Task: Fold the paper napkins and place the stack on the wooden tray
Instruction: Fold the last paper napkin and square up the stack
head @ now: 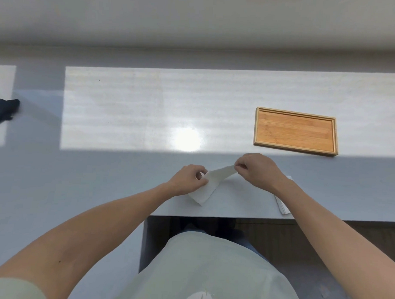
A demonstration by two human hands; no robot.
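Note:
A white paper napkin [210, 183] is lifted off the table between both hands. My left hand [187, 179] pinches its left corner. My right hand [258, 170] pinches the opposite upper corner, so the top edge is stretched and the lower part droops onto the table near the front edge. A stack of white napkins [283, 205] lies on the table under my right forearm, partly hidden by it. The wooden tray [295, 131], a shallow rectangle with a pale rim, sits beyond my right hand with nothing in it.
The grey-white table [126, 115] stretches wide, with a bright patch of light across its middle. A dark cloth-like object [3, 111] lies at the far left edge. The table's front edge runs just below the napkin, with a cut-out where I sit.

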